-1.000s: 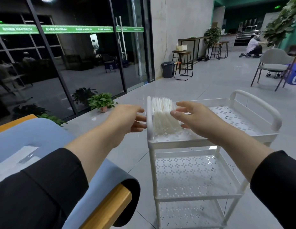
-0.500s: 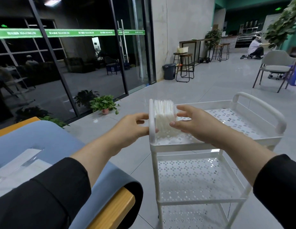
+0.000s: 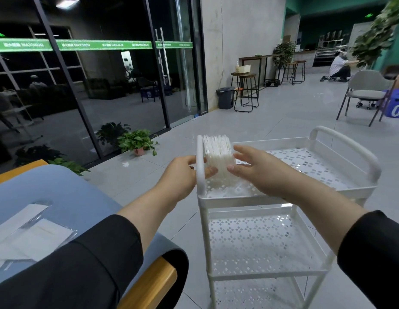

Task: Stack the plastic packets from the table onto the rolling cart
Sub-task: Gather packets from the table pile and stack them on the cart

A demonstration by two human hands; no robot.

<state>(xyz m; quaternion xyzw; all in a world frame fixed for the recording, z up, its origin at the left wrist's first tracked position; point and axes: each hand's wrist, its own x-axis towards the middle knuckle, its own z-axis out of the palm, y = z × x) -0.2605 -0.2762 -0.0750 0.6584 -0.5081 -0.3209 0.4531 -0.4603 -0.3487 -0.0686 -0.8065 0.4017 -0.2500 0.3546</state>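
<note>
1. Packets (image 3: pixel 218 161): a white stack stands on edge on the top shelf of the rolling cart (image 3: pixel 305 192), hard against the cart's left end handle (image 3: pixel 200 166).
2. Left hand (image 3: pixel 182 175): reaches in from outside the left handle; fingers extend past the bar and touch the stack's left face. Grip: fingers fairly straight, pressing, not curled round anything I can see.
3. Right hand (image 3: pixel 258 172): over the top shelf, thumb and fingertips against the stack's right face. Grip: fingers extended, flat contact, nothing pinched as far as visible.
4. The stack sits between the two hands, upright, its top edge above both hands.
5. Cart: white, perforated shelves; the middle shelf (image 3: pixel 261 244) and part of a lower one show below, both bare of packets in the visible part.
6. Worktop (image 3: pixel 67 192) at lower left, blue covering over a wooden edge; more flat clear-wrapped packets (image 3: pixel 31 237) lie on it, partly hidden by the left sleeve (image 3: pixel 78 268).
7. Background: potted plant (image 3: pixel 137 142) on the tiled floor by glass doors.
</note>
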